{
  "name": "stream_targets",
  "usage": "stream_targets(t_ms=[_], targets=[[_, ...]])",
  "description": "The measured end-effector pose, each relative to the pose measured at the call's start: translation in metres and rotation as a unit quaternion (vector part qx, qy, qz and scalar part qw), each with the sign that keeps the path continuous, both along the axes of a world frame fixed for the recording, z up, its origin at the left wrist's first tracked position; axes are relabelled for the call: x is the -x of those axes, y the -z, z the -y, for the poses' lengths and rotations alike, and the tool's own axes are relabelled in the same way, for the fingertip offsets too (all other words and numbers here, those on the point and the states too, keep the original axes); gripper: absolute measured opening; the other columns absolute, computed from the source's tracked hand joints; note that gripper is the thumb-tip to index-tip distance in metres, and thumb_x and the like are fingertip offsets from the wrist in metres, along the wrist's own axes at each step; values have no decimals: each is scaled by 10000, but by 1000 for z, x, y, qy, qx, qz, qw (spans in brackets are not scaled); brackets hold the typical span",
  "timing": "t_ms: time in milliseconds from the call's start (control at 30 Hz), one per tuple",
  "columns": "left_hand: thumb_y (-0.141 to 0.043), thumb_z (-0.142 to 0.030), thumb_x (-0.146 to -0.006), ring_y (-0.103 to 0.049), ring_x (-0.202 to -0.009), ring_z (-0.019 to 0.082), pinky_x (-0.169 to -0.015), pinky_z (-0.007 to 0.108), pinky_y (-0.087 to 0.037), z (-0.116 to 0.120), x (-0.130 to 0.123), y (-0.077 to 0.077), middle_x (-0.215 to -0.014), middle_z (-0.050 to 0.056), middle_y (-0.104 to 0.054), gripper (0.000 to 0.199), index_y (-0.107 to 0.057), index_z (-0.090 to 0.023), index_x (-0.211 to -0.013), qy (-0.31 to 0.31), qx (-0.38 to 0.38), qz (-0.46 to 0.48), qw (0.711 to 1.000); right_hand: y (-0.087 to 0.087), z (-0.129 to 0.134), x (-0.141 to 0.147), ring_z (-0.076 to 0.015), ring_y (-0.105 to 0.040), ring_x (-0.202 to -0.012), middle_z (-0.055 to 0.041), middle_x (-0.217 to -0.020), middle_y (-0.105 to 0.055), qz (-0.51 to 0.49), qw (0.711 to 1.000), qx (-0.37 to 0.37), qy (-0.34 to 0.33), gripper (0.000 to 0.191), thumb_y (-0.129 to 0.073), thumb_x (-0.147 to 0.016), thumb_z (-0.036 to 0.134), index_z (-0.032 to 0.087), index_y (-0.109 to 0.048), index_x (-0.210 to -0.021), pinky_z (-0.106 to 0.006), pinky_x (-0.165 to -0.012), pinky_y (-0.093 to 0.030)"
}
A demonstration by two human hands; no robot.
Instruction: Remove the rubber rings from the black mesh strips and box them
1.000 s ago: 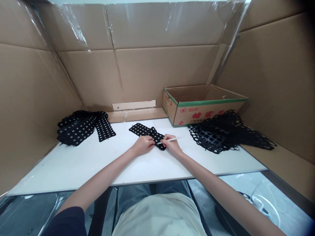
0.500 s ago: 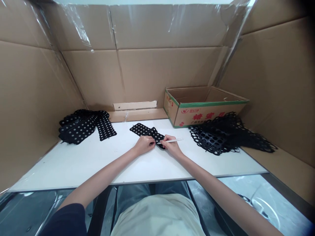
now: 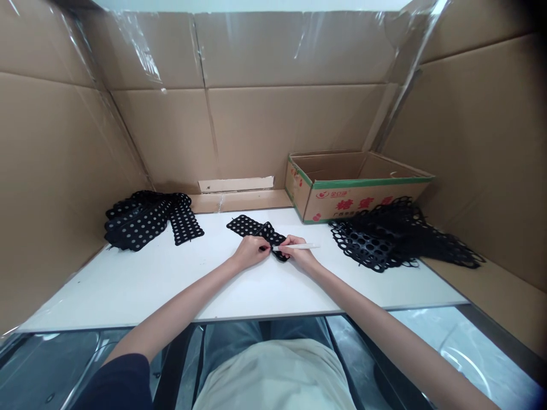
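A strip of black fabric with round holes [image 3: 244,224] lies twisted on the white tabletop in front of me. My left hand [image 3: 252,250] is closed on the near edge of this strip, its fingertips pinching the cloth. In my right hand [image 3: 298,249] is a slim white pen-like tool [image 3: 304,246], held like a pencil. Its tip points left and meets the fabric close to my left fingertips. What the tip touches exactly is too small to make out.
A pile of black dotted fabric strips [image 3: 139,223] lies at the left. At the right, black open-mesh fabric [image 3: 384,239] leans against an open cardboard box [image 3: 367,193]. Cardboard walls [image 3: 256,125] enclose the white table [image 3: 141,290] on the back and sides.
The tool in my right hand has tilted a little flatter, its tip still at the fabric. Both hands stay nearly in place. The whole view has shifted very slightly.
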State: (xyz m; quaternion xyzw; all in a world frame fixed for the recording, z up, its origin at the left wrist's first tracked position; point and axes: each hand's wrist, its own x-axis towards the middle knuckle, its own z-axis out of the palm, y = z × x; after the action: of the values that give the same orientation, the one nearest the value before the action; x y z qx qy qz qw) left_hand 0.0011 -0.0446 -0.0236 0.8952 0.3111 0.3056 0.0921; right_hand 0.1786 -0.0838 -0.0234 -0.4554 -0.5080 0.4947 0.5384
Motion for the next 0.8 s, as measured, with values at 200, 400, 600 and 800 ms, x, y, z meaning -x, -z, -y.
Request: stream_targets(t_ms=[200,400,600,800], targets=[[-532,-191,-735,-597,-693,128,-649,226,-440,6,0,-4,-768,22,-654,116,-642,-163,-757,-8,-30,-33,999,-2,13,-9,-59,-341,-353,47,-389,-459,-51,997,32,39,230,-637,-549,200,181,-417,-483,-203,-367,-219],[-507,-261,-777,-583,-766,161,-607,242,-420,12,-2,-11,-781,43,-613,153,-618,-161,-807,-15,-90,-134,987,-9,28,-9,-59,-332,-349,56,-366,-436,-28,997,32,59,262,-634,-564,214,185,-387,-483,-198,-370,-215],[-436,-286,-842,-557,-720,157,-575,256,-402,11,-5,-13,-779,55,-574,204,-581,-143,-842,8,-159,-230,960,-2,27,-9,-60,-330,-347,63,-360,-424,-5,998,9,60,244,-628,-577,212,182,-402,-489,-199,-377,-215],[-391,-218,-859,-533,-740,164,-659,298,-411,13,-7,-14,-804,65,-560,193,-561,-134,-826,45,-234,-248,939,2,24,-11,-68,-347,-356,56,-368,-438,14,998,-5,62,247,-638,-586,244,182,-416,-499,-204,-382,-234]])
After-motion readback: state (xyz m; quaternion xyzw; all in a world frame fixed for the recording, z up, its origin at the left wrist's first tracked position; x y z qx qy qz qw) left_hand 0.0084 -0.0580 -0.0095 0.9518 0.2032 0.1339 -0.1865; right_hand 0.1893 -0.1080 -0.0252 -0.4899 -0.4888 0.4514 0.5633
